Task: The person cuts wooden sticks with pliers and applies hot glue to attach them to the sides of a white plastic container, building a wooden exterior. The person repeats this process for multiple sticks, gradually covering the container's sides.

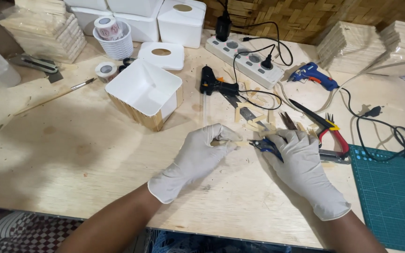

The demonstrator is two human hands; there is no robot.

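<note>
Stick [241, 143] half-hidden, pinched in left hand [201, 151]; blue cutters [264, 146] gripped in right hand [301, 161].

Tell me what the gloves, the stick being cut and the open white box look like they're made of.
Gloves on the left hand and right hand: thin white latex or similar, matte, wrinkling.
Stick held by the left hand at the blue-handled cutters: pale, flat, apparently bare wood.
Open white box: smooth, slightly glossy walls, probably plastic; pale wooden-looking slats line its outer sides.

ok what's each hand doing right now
left hand: closed, fingers pinching a thin wooden stick
right hand: closed on small blue-handled cutters
</note>
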